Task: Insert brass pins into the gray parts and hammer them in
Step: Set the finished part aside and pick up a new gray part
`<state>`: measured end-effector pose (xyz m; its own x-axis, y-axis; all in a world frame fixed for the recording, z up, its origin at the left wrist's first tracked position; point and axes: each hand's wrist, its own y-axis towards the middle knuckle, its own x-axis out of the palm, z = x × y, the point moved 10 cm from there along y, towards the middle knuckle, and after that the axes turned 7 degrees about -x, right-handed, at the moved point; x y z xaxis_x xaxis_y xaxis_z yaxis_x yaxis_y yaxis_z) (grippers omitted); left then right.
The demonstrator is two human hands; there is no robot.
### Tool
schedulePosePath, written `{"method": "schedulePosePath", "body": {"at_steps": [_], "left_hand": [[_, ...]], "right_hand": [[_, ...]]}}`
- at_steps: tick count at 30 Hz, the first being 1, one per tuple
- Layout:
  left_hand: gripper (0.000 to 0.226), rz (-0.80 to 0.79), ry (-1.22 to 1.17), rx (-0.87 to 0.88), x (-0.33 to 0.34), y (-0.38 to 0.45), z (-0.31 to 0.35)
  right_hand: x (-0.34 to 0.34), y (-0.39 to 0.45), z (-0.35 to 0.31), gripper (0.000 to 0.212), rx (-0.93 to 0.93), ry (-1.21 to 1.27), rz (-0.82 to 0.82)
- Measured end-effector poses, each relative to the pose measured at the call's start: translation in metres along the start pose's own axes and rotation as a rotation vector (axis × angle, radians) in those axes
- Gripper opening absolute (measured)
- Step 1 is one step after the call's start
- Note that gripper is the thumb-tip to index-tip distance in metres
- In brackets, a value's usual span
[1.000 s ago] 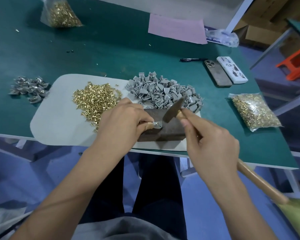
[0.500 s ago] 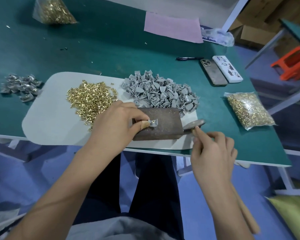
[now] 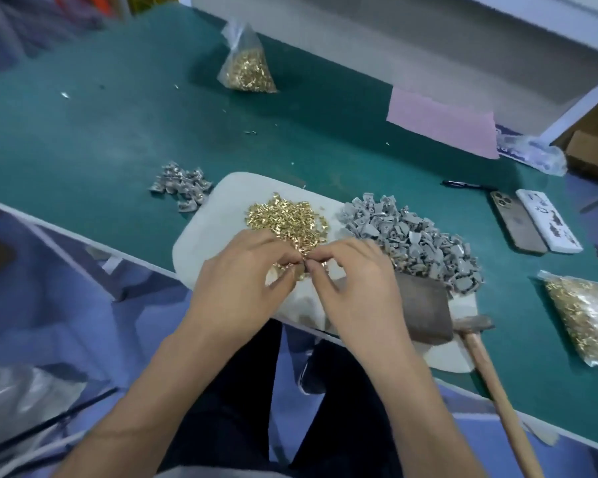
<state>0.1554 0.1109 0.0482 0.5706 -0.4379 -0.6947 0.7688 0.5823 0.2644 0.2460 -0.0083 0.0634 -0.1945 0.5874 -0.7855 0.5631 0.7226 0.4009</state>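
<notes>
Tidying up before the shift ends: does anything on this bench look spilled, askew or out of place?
Mostly orderly piles. The hammer lies with its handle jutting past the table's near edge, so a knock could tip it off. A few small bits lie scattered on the green top, away from the heaps.

Off-task items spread across a teal-topped bench (image 3: pixel 118 125).

A pale pink paper sheet (image 3: pixel 441 127) lies at the far edge, with a crumpled clear plastic bag (image 3: pixel 532 157) just beside it to the right. A black pen (image 3: pixel 466 185) lies near two phones placed side by side face down: a brown smartphone (image 3: pixel 516 220) and one in a white patterned case (image 3: pixel 548 220). A cardboard box (image 3: pixel 591 150) sits beyond the bench.
</notes>
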Motion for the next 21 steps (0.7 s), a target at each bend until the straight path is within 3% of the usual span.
{"method": "schedulePosePath", "body": {"at_steps": [5,12,17,21], "left_hand": [[0.004,0.118,0.101,-0.164,-0.042,-0.003,-0.061],[0.007,0.141,0.210,-0.334,-0.067,0.000,-0.129],[0.016,0.147,0.230,-0.407,-0.071,0.007,-0.146],[0.008,0.156,0.234,-0.410,-0.073,0.006,-0.146]], "right_hand": [[0.065,0.036,-0.040,0.005,-0.070,0.076,-0.144],[0.135,0.070,-0.074,0.009,-0.095,0.014,-0.289],[0.150,0.089,-0.072,0.010,-0.037,-0.016,-0.258],[0.157,0.101,-0.073,0.012,-0.020,-0.056,-0.223]]}}
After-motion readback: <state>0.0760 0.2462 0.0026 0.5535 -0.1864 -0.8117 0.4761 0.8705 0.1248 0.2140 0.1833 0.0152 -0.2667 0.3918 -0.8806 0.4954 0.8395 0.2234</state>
